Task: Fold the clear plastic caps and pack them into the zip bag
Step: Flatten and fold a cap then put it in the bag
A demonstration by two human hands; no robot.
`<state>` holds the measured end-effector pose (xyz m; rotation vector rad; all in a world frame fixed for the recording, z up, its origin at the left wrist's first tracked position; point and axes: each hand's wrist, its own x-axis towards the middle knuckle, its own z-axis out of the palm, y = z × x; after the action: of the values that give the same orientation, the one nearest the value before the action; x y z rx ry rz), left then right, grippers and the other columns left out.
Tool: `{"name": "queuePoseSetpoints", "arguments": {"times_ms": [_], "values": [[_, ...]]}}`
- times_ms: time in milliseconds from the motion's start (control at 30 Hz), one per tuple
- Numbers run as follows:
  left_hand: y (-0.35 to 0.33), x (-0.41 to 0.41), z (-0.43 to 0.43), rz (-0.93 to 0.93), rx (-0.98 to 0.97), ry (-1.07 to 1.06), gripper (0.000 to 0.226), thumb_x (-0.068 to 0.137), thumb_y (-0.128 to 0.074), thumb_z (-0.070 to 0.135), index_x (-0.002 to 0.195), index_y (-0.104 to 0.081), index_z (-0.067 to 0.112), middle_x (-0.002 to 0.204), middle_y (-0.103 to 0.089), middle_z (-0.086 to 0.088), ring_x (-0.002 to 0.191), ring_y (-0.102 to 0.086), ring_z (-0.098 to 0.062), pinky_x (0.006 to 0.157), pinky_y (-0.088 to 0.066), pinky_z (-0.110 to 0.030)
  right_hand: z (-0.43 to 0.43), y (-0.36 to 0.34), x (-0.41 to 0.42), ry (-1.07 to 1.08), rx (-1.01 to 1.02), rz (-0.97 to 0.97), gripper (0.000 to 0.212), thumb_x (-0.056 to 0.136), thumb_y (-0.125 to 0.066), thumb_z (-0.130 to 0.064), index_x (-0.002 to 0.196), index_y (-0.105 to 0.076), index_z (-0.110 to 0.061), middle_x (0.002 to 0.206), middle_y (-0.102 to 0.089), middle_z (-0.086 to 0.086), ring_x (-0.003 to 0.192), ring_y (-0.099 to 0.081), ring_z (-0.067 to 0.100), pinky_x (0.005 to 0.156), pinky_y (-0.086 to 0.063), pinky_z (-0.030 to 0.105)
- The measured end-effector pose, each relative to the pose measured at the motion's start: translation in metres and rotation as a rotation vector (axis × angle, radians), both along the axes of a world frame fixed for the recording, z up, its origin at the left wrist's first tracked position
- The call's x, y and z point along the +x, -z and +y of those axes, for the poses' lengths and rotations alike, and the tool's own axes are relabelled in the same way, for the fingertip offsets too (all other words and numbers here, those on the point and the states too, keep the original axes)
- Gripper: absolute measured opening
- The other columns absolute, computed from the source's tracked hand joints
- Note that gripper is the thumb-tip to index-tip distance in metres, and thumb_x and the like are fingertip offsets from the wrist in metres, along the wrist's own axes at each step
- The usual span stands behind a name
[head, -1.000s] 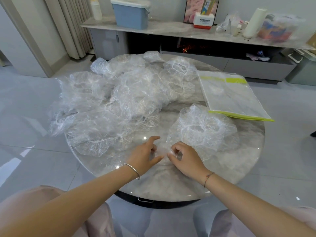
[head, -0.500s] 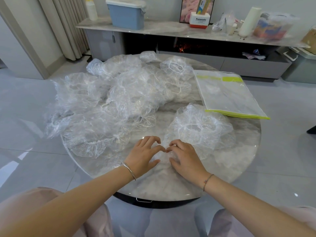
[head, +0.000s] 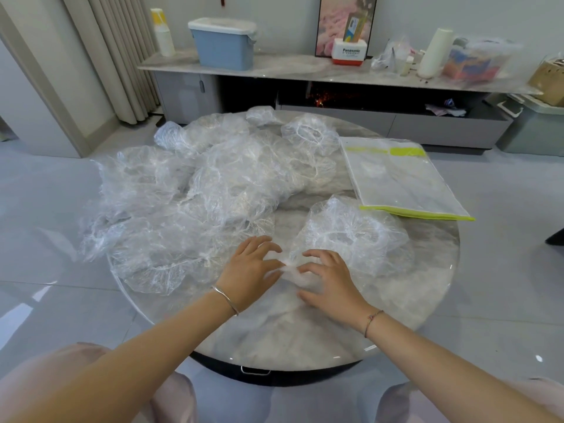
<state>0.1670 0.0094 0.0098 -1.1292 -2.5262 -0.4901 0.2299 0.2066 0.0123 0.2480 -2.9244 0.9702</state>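
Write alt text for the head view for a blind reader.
The left hand and right hand press a clear plastic cap onto a round marble table. More crumpled caps are heaped beyond and to the left; a green-edged zip bag lies flat at far right.

Left hand, right hand press crumpled cap on table; cap pile behind left, zip bag far right.

Left grip and right grip close side by side, both palm-down, low and flat, loosely splayed.

Silver bangle, thin cord bracelet
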Motion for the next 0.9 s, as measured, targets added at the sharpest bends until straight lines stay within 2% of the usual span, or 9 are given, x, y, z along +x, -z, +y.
{"name": "queuePoseSetpoints", "arguments": {"times_ms": [100, 200, 267, 333, 400, 467, 667, 833, 900], "values": [[-0.039, -0.004, 0.013, -0.210, 0.299, -0.073, 0.037, 0.091, -0.043, 0.047, 0.093, -0.073, 0.025, 0.112, -0.061, 0.011, 0.118, -0.045, -0.010, 0.101, -0.034, -0.029, 0.007, -0.031, -0.012, 0.185, -0.395, -0.035, 0.030, 0.076, -0.078, -0.030, 0.102, -0.066, -0.021, 0.122, -0.054, -0.015, 0.115, -0.046, 0.000, 0.099, -0.032, 0.012], [-0.081, -0.011, 0.046, -0.526, 0.559, -0.080, 0.018, 0.093, -0.055, 0.034, 0.101, -0.070, 0.026, 0.104, -0.057, 0.020, 0.104, -0.045, 0.016, 0.093, -0.029, -0.005, 0.025, -0.066, -0.022, 0.263, -0.787, -0.133, 0.036, 0.074, -0.079, -0.031, 0.105, -0.070, -0.015, 0.109, -0.070, -0.001, 0.106, -0.062, 0.011, 0.095, -0.045, 0.022], [-0.102, -0.022, 0.079, -0.755, 0.678, -0.066, 0.019, 0.093, -0.056, 0.029, 0.105, -0.069, 0.022, 0.103, -0.059, 0.015, 0.102, -0.052, 0.009, 0.092, -0.035, -0.008, 0.044, -0.088, -0.030, 0.276, -0.984, -0.171, 0.033, 0.073, -0.077, -0.027, 0.101, -0.072, -0.012, 0.101, -0.073, 0.004, 0.098, -0.066, 0.015, 0.090, -0.049, 0.026], [-0.116, -0.037, 0.112, -0.876, 0.699, -0.037, 0.020, 0.094, -0.053, 0.027, 0.105, -0.068, 0.019, 0.100, -0.062, 0.010, 0.099, -0.057, -0.006, 0.090, -0.041, -0.020, 0.065, -0.105, -0.040, 0.313, -1.068, -0.139, 0.015, 0.080, -0.070, -0.018, 0.090, -0.071, -0.008, 0.080, -0.072, 0.000, 0.078, -0.066, 0.009, 0.077, -0.050, 0.020], [-0.121, -0.056, 0.143, -0.893, 0.653, -0.017, 0.026, 0.098, -0.046, 0.021, 0.114, -0.065, 0.013, 0.106, -0.062, 0.005, 0.099, -0.055, -0.008, 0.087, -0.040, -0.020, 0.094, -0.117, -0.051, 0.430, -1.107, -0.044, 0.012, 0.088, -0.063, -0.011, 0.076, -0.063, -0.007, 0.060, -0.063, -0.005, 0.060, -0.059, 0.005, 0.065, -0.048, 0.017], [-0.119, -0.080, 0.165, -0.841, 0.569, -0.037, 0.029, 0.099, -0.041, 0.016, 0.120, -0.060, 0.011, 0.117, -0.061, 0.000, 0.107, -0.053, -0.009, 0.088, -0.037, -0.015, 0.128, -0.119, -0.059, 0.572, -1.120, 0.021, 0.020, 0.088, -0.063, -0.012, 0.070, -0.056, -0.010, 0.056, -0.056, -0.003, 0.056, -0.054, 0.007, 0.063, -0.047, 0.019], [-0.088, -0.139, 0.226, -0.638, 0.168, -0.015, 0.033, 0.088, -0.062, 0.036, 0.118, -0.061, 0.023, 0.124, -0.058, 0.004, 0.116, -0.051, -0.014, 0.096, -0.040, -0.027, 0.208, -0.095, -0.058, 0.875, -1.018, 0.056, 0.030, 0.088, -0.062, -0.012, 0.064, -0.045, -0.018, 0.043, -0.046, -0.009, 0.054, -0.041, 0.014, 0.061, -0.038, 0.027], [-0.062, -0.155, 0.272, -0.500, -0.099, 0.028, 0.043, 0.080, -0.064, 0.054, 0.118, -0.059, 0.033, 0.131, -0.053, 0.010, 0.125, -0.044, -0.011, 0.102, -0.037, -0.030, 0.231, -0.076, -0.067, 0.889, -0.953, -0.040, 0.020, 0.086, -0.060, -0.012, 0.075, -0.043, -0.014, 0.058, -0.043, 0.002, 0.056, -0.039, 0.016, 0.065, -0.037, 0.033], [-0.050, -0.158, 0.283, -0.486, -0.145, 0.049, 0.050, 0.077, -0.065, 0.057, 0.121, -0.057, 0.035, 0.131, -0.051, 0.010, 0.126, -0.042, -0.010, 0.102, -0.037, -0.030, 0.234, -0.071, -0.071, 0.867, -0.917, -0.053, 0.017, 0.086, -0.060, -0.011, 0.078, -0.046, -0.013, 0.058, -0.042, 0.003, 0.055, -0.037, 0.017, 0.059, -0.035, 0.030]]}}
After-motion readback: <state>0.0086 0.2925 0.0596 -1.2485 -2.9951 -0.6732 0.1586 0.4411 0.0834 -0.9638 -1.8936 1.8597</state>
